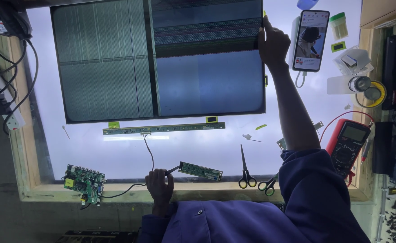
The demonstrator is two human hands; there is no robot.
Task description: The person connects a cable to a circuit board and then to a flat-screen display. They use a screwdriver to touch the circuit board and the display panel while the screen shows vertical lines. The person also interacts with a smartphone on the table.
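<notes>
Left hand (160,184) pinches a probe tip against the small green driver board (200,171) just right of it. Far off, right hand (273,42) grips the bare LCD panel (160,58) at its right edge. Likely thin, brittle glass: hold edges only.

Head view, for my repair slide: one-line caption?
Left hand holds a cable by a small board; right hand touches the streaked panel.

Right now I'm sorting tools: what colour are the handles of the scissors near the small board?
Black, in the head view: scissors.
</notes>
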